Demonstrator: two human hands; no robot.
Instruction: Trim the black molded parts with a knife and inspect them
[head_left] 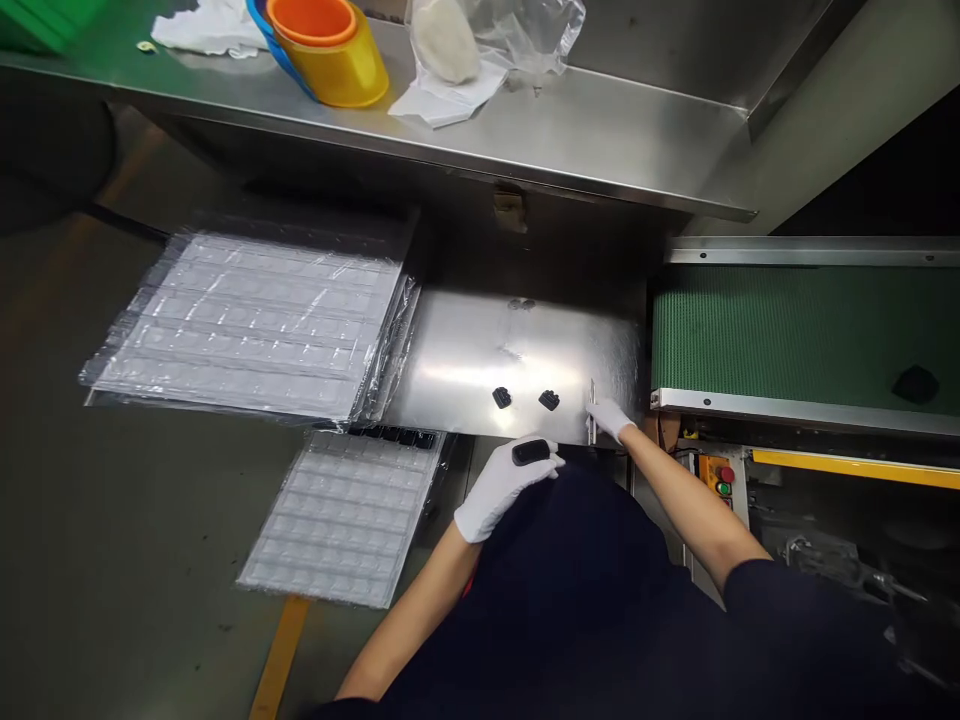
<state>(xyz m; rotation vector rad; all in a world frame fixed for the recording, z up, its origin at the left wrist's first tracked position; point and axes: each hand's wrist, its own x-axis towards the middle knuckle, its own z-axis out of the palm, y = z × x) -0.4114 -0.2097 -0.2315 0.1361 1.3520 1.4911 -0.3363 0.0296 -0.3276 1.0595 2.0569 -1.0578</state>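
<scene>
My left hand (pixel 501 484), in a white glove, is closed on a small black part (pixel 531 451) at the near edge of the steel work plate (pixel 465 360). My right hand (pixel 609 417), also gloved, pinches thin metal tweezers (pixel 591 410) that stand upright on the plate. Two more small black parts (pixel 502 397) (pixel 549 400) lie on the plate just beyond my hands, apart from both.
A stack of clear blister trays (pixel 247 325) lies left of the plate, and another tray (pixel 349 515) hangs lower in front. A green conveyor belt (pixel 795 335) on the right carries a black part (pixel 915 384). The shelf above holds stacked cups (pixel 330 50), plastic bags and cloth.
</scene>
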